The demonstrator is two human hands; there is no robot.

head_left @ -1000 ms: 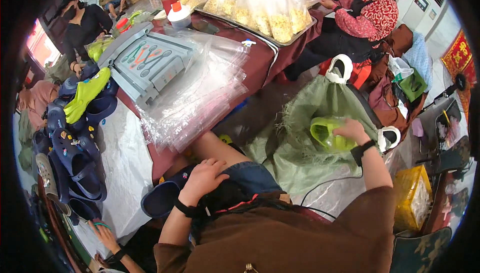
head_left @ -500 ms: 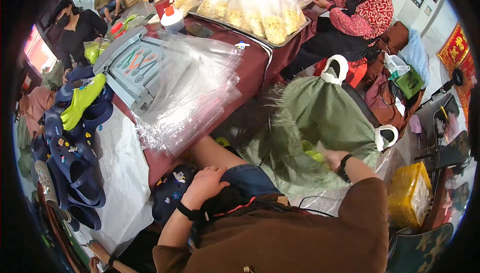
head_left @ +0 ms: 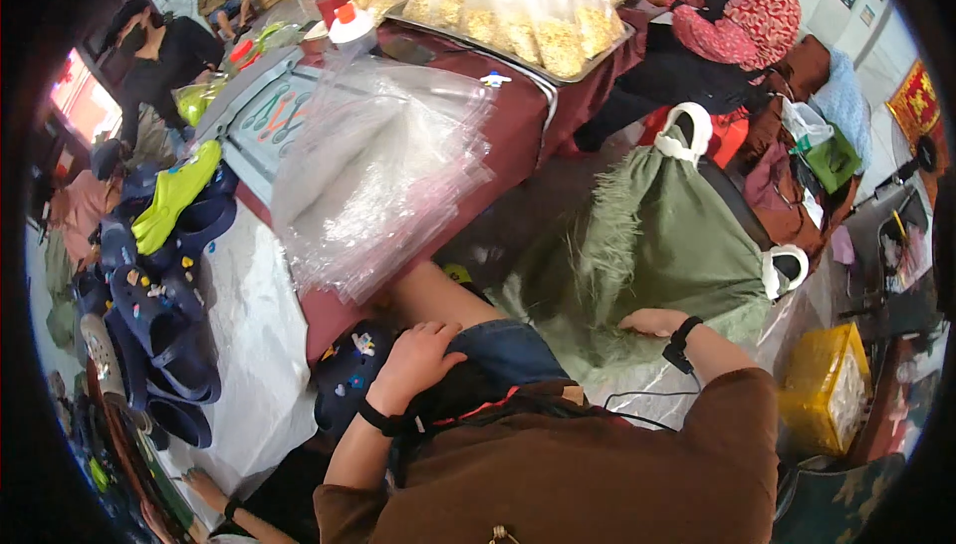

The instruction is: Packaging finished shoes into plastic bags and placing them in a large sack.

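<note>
A green woven sack (head_left: 687, 230) with a frayed rim stands to the right of my lap, two white handle-like loops, perhaps clog straps, (head_left: 687, 131) poking up at its edge. My right hand (head_left: 654, 322) is at the sack's near side, fingers curled against the cloth; its fingertips are partly hidden. On my lap rests my left hand (head_left: 418, 360), thumb apart from the fingers and nothing in it. Beside that hand lies a dark blue clog (head_left: 344, 385) with small coloured charms. Both wrists wear black bands.
Clear plastic bags (head_left: 383, 165) cover the maroon table's near corner, beside a grey plastic lid (head_left: 249, 111). Filled bags stand on a metal tray (head_left: 573, 76). Clogs (head_left: 159, 325) pile up at left; a yellow box (head_left: 827, 385) stands at right. Another person's hand (head_left: 207, 489) shows at lower left.
My right hand has shifted slightly left and settled at the sack; the lime-green thing near it is out of sight. The sack's frayed rim has folded over. My left hand stays on my lap.
</note>
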